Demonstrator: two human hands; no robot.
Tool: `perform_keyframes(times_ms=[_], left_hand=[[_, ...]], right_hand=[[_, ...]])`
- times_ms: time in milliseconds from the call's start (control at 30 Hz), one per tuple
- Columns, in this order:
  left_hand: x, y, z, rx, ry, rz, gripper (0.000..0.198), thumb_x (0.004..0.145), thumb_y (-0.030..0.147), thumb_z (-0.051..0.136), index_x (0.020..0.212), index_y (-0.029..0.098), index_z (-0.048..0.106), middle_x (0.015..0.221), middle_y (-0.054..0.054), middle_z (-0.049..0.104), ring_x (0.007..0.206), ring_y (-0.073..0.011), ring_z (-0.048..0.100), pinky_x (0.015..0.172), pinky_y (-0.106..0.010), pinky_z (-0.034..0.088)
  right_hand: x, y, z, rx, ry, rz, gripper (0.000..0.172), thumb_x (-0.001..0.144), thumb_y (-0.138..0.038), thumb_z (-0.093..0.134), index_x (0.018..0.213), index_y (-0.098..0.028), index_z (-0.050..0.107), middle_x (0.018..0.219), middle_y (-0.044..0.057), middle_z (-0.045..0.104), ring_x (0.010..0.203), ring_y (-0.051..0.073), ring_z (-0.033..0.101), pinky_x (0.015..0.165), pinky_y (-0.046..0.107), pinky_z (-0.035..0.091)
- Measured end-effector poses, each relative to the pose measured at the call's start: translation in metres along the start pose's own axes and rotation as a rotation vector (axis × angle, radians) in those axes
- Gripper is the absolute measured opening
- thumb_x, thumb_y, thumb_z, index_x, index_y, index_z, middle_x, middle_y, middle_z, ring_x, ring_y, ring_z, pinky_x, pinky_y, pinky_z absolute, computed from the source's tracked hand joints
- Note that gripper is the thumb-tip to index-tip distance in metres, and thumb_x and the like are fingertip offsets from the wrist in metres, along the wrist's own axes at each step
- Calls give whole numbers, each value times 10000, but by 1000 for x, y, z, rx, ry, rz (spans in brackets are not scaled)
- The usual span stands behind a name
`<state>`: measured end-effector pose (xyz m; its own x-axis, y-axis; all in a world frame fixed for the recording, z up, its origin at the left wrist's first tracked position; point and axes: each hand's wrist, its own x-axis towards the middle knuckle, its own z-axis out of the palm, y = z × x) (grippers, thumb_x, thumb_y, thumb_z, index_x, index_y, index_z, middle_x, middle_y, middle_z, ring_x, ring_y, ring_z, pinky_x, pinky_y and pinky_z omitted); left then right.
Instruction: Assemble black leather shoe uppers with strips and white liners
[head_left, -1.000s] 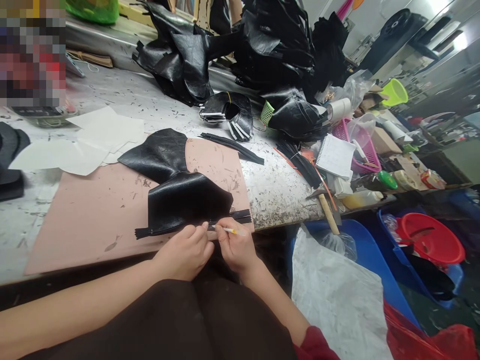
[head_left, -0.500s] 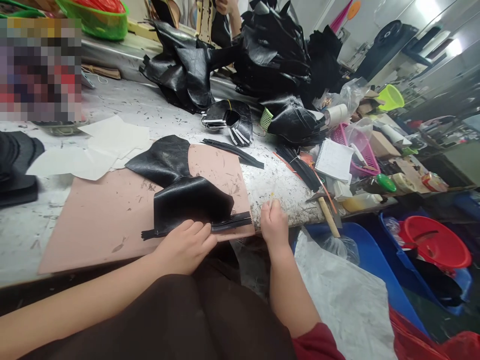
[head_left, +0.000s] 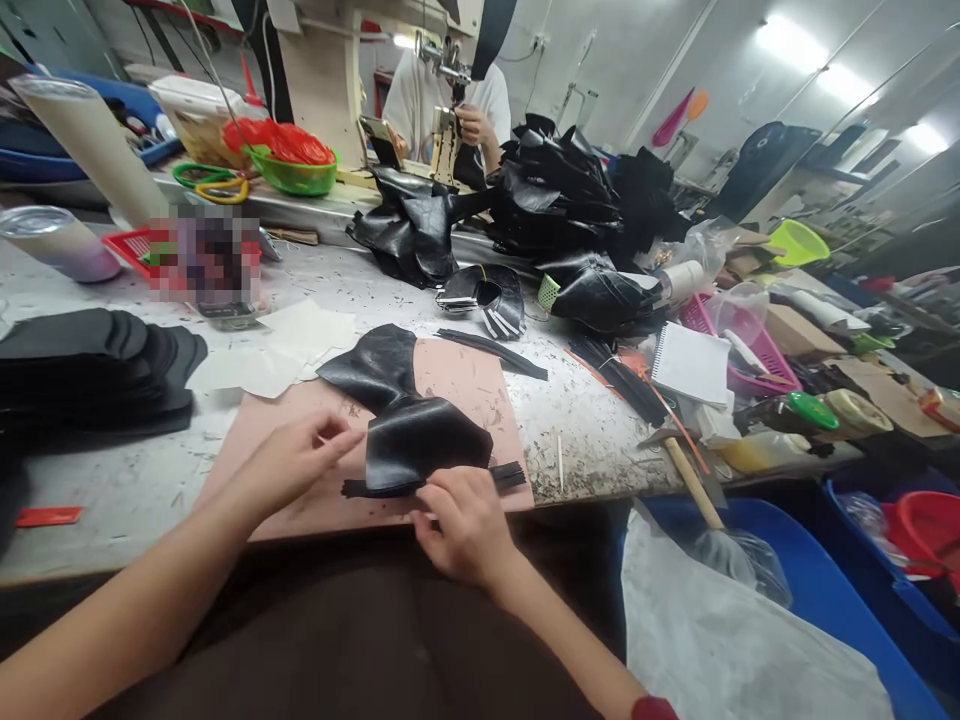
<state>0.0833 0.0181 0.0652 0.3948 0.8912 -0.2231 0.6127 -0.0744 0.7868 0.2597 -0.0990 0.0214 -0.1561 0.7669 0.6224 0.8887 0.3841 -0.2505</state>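
Note:
A black leather piece lies on the pink board, with a black zipper strip along its near edge. My right hand touches that near edge with bent fingers, its thumb apart and lower. To the left of the leather, my left hand hovers over the board, fingers loosely curved and nothing in them. A thin white stick lies on the table right of the board.
Black pieces are stacked at left, beside white sheets. Farther back are black leather heaps and a person at a machine. A hammer, notebook and pink basket are at right.
My left hand has left the zipper edge and moved left. My right hand has come from the right to the leather's near edge; the white stick now lies on the table. The view has tilted up.

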Motion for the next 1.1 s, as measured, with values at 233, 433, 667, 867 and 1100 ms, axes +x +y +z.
perform_keyframes(times_ms=[233, 433, 667, 867, 1100], left_hand=[[-6, -9, 25, -581, -356, -168, 314, 585, 380, 680, 739, 144, 542, 583, 36, 568, 547, -116, 512, 526, -226, 373], [-4, -15, 32, -564, -277, -217, 317, 478, 327, 701, 684, 142, 547, 534, 37, 577, 506, -113, 485, 512, -217, 335], [-48, -32, 24, -173, -354, -98, 106, 571, 267, 572, 635, 183, 569, 492, 48, 507, 477, -133, 453, 487, -224, 283], [-69, -13, -12, 189, -115, 33, 279, 597, 450, 632, 553, 190, 542, 572, -19, 545, 590, -199, 508, 542, -271, 318], [-71, 18, -17, -873, -108, -201, 374, 517, 378, 742, 745, 179, 523, 606, 43, 563, 546, -96, 535, 480, -172, 387]], right_hand=[[10, -5, 32, -31, 68, -109, 116, 743, -111, 463, 660, -182, 501, 698, 33, 582, 646, 157, 467, 602, 302, 348], [12, -2, 4, 452, 136, 410, 98, 676, -152, 502, 595, -190, 460, 682, 15, 565, 661, 145, 511, 611, 283, 400], [-6, 92, -121, 687, 1035, 928, 275, 531, -261, 588, 684, -219, 364, 609, -35, 588, 547, 146, 559, 528, 283, 438], [33, 54, -92, 570, 409, 590, 130, 667, -192, 543, 707, -208, 421, 553, -67, 495, 436, 81, 446, 455, 205, 377], [89, -19, -21, 333, -347, -169, 117, 634, -100, 449, 700, -196, 464, 639, -7, 514, 566, 116, 447, 510, 225, 332]])
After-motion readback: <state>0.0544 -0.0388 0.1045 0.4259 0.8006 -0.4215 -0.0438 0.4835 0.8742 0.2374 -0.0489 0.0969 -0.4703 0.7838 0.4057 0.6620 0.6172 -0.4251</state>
